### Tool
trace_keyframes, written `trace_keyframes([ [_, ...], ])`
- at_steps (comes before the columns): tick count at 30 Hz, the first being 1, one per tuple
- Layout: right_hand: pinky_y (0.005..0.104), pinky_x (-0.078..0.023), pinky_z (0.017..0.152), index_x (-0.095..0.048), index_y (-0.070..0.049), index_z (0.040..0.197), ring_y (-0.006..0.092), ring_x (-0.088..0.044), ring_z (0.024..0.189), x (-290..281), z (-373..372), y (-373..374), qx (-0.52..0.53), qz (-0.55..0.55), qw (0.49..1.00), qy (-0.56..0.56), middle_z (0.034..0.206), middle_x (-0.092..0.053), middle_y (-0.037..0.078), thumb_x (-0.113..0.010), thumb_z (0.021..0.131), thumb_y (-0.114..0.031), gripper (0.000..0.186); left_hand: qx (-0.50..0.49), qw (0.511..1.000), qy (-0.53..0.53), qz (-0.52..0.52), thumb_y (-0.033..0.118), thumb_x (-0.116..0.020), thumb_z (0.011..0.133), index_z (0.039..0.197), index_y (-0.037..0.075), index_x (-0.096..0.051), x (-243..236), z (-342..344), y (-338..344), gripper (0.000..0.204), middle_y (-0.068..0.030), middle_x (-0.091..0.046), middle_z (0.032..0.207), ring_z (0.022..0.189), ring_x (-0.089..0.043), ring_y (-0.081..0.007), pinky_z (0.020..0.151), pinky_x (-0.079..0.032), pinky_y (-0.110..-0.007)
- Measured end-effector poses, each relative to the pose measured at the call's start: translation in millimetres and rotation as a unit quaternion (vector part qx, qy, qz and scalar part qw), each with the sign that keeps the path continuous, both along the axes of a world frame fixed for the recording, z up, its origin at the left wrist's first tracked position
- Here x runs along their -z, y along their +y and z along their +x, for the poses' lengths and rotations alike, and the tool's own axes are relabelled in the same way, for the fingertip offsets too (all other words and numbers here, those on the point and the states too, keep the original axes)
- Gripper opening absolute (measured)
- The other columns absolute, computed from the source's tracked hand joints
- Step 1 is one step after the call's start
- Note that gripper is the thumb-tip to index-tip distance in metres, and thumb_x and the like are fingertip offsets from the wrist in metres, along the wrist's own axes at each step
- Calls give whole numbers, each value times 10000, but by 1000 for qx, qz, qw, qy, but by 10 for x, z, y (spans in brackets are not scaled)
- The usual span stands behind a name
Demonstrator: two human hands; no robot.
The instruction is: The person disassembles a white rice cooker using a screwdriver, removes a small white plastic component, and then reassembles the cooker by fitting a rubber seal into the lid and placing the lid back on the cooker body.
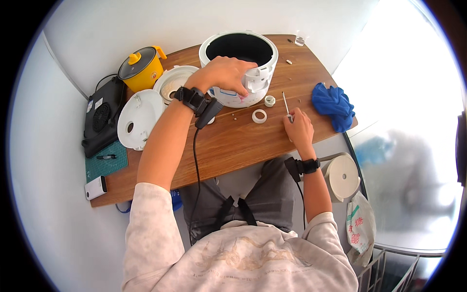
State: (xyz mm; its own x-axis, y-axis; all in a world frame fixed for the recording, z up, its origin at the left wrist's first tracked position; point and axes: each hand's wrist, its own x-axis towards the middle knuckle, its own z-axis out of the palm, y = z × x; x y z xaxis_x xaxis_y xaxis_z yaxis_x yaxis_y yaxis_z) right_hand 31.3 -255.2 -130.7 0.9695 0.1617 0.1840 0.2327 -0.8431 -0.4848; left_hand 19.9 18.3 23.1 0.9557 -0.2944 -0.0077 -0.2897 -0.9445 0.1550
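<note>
A white rice cooker body (258, 95) with a dark, hollow inside stands at the back middle of the wooden table. My left hand (226, 73) grips it near the front of its rim, thumb down on the outer wall and fingers across the top edge. Closed round a screwdriver (285, 103), my right hand (300, 129) rests near the table's front right, the thin shaft pointing away from me. Between the hands lie a white plastic ring (259, 121) and a small white round part (270, 101). Tiny pieces lie scattered around them.
Left of the cooker are a white lid (141, 112), a round white part (182, 74), a yellow pot (146, 75) and a black hotplate (104, 109) by a green mat (116, 155). A blue cloth (333, 104) and a clear cup (300, 39) are on the right.
</note>
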Motion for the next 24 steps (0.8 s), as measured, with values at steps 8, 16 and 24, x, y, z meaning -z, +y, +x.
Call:
trace_keyframes([
  [8,472,-511,946,-460,-7,1386,384,-593,1199,-625,37,516,-110,164,976,-95,1323,-552,212,-772,848,-501,794,2,999,53,9,293,-849,644,1394,185,-556,-18,65,-8,812,-139,-757,977,904,-732,-329,783,-567,-429],
  [16,464,-526,897,-411,57,1311,398,-614,1125,-869,-105,1059,-84,199,968,-130,1253,-533,240,-873,762,-427,866,7,1000,-5,6,381,-924,628,1358,153,-580,30,40,39,838,-122,-761,896,845,-735,-328,769,-572,-410],
  [24,467,-547,794,-432,60,1156,393,-669,953,-935,-72,1049,-78,167,974,-130,1098,-574,218,-872,714,-421,787,9,999,-33,-21,347,-909,623,1272,139,-642,52,16,57,732,-119,-757,865,825,-733,-325,742,-572,-408],
])
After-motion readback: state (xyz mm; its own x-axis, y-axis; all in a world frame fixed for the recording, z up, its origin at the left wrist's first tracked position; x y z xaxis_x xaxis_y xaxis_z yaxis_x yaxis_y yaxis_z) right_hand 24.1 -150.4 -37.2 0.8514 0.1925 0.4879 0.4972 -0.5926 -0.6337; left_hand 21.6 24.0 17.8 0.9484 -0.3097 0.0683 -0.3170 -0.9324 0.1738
